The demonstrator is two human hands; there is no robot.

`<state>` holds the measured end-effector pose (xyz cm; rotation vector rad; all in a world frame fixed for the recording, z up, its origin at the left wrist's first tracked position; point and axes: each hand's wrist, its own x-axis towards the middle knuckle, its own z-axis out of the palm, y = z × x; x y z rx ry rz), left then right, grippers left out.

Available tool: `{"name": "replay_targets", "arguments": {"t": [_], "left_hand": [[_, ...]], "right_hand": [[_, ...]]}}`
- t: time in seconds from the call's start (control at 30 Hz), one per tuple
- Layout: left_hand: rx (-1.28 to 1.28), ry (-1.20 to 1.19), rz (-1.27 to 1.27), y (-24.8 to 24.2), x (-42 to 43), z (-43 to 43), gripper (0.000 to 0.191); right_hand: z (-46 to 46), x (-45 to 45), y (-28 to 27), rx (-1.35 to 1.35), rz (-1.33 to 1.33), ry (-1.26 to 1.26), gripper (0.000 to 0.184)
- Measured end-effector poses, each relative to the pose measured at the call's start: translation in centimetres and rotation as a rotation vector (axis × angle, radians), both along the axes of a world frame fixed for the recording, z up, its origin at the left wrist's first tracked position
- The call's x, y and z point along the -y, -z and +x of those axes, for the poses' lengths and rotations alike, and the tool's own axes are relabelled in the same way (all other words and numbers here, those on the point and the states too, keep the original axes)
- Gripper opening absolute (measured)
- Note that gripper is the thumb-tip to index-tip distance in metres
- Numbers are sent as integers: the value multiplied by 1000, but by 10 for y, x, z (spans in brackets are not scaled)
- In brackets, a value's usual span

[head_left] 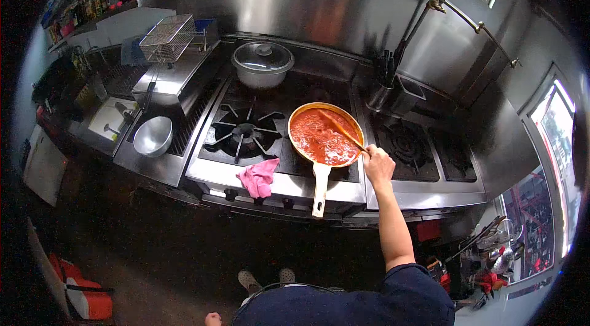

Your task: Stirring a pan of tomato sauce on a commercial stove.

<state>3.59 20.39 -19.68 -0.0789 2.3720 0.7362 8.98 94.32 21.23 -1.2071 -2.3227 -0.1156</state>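
My right hand [379,166] is closed around the handle of a wooden spoon [343,130]. The spoon's far end rests in red sauce [318,134], which fills most of a frying pan. This pan [295,151] sits on the front of the stove, its pale handle [320,190] sticking out past the front edge towards me. Only a small part of my left hand [213,319] shows, low at the bottom edge of the view and away from the stove; its fingers cannot be made out.
Left of the pan is a bare burner [245,134], with a pink cloth [259,178] over the stove's front edge. Behind stands a lidded pot [262,65]. A metal bowl [153,136] and fryer basket [168,38] are leftward. A utensil holder [380,97] and pot-filler tap [479,27] are rightward.
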Motion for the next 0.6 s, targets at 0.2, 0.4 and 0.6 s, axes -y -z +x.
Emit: {"name": "replay_targets", "arguments": {"t": [0.2, 0.4, 0.6], "left_hand": [[5, 42, 19, -4, 1, -2, 19], [5, 57, -25, -13, -8, -6, 18], [-7, 75, -180, -16, -18, -18, 19]], "right_hand": [[21, -32, -2, 203, 114, 187, 18], [35, -33, -20, 351, -77, 269, 22], [47, -38, -35, 235, -467, 127, 40]]}}
